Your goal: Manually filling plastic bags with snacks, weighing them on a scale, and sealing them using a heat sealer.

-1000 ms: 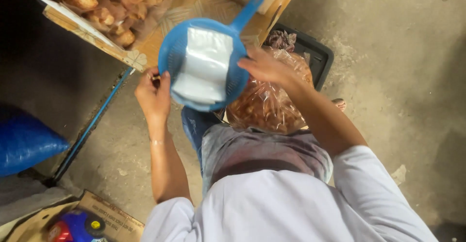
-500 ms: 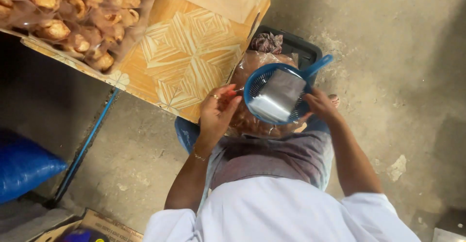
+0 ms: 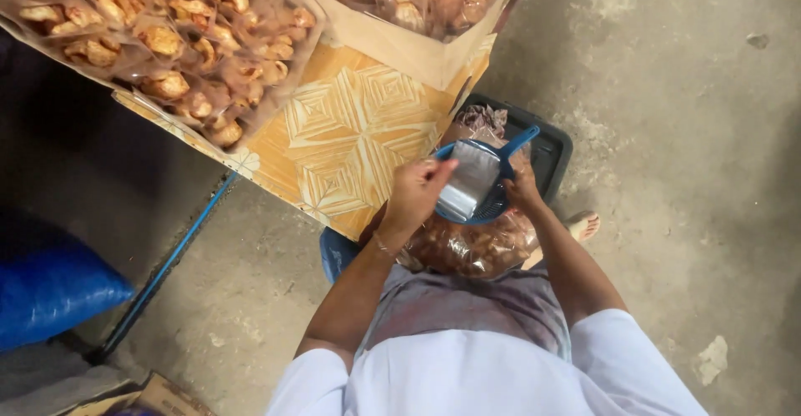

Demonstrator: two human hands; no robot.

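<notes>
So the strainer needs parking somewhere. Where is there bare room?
The patterned board is bare between the snack bags and the box. It is crowded at the lap: both hands, strainer and big bag over the black crate.

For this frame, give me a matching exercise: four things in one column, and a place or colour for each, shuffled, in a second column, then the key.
Things:
1. round strainer
2. clear bag of brown snacks
3. black crate
4. patterned board

Places or colours:
A. on the concrete floor, beyond the hands
B. blue, with a handle, held over the lap
C. tan with diamond shapes, under the packs of fried snacks
D. on the person's lap, below the hands

Pairs: 1-B, 2-D, 3-A, 4-C. The left hand and right hand both grip the strainer's rim.
</notes>
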